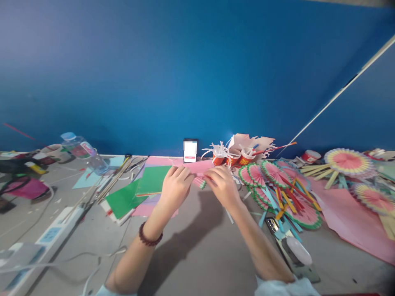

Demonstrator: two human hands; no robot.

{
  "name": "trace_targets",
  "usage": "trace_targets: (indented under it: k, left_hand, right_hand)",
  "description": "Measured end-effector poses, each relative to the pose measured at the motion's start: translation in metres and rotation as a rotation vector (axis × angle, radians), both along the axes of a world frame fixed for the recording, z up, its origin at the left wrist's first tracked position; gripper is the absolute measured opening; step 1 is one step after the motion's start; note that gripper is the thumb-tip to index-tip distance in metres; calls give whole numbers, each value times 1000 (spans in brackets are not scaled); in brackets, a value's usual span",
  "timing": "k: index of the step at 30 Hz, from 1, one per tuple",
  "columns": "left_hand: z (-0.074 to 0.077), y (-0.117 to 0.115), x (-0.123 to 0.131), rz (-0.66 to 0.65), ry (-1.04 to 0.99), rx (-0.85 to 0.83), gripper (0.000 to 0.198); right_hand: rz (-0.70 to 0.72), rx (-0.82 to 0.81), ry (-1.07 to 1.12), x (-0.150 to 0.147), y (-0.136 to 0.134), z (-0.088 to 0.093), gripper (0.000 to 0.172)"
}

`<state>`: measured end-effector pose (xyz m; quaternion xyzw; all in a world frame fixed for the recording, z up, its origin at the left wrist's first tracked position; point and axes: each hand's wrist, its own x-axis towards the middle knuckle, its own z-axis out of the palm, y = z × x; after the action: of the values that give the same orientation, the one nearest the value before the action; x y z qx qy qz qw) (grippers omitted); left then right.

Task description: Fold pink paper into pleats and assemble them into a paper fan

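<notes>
My left hand [175,184] and my right hand [221,185] meet over a pink sheet of paper [197,166] on the grey table [191,246]. Both hands have their fingers curled and pinched on the paper's near edge, where it looks pleated with a green strip. A dark bead bracelet [149,239] sits on my left wrist. Green paper sheets [138,189] lie just left of my left hand. Finished pink-and-green paper fans [277,189] with coloured stick handles lie just right of my right hand.
A phone [190,151] stands against the blue wall behind the paper. Orange paper cups [231,157] hold paper scraps and pens. A water bottle [84,151] lies at the left, a power strip [46,238] with cables nearer. Another phone [290,250] lies near my right forearm. Large pink paper [348,218] covers the right.
</notes>
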<state>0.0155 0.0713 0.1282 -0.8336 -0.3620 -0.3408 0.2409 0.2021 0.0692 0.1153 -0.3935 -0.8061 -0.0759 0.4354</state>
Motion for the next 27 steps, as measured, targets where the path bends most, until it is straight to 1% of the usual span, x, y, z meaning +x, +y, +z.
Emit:
trace_targets:
  k: [6,11,17,20,24,27]
  left_hand:
    - [-1,-1,-2,16,9,-24,14]
    - [-1,0,-3,4,5,-26,15]
    - [0,-2,-1,17,44,-109,14]
    - [-3,-2,4,6,51,-140,11]
    - [-6,-1,8,-35,32,-97,12]
    - [-4,-1,6,-34,10,-62,13]
  right_hand:
    - [14,28,21,1,0,1,13]
    - [5,53,19,0,1,-1,15]
    - [-23,105,-24,-1,4,-7,20]
    - [-4,118,-51,-2,4,-6,20]
    - [54,47,-41,-2,4,-2,20]
    - [71,-27,1,1,4,1,13]
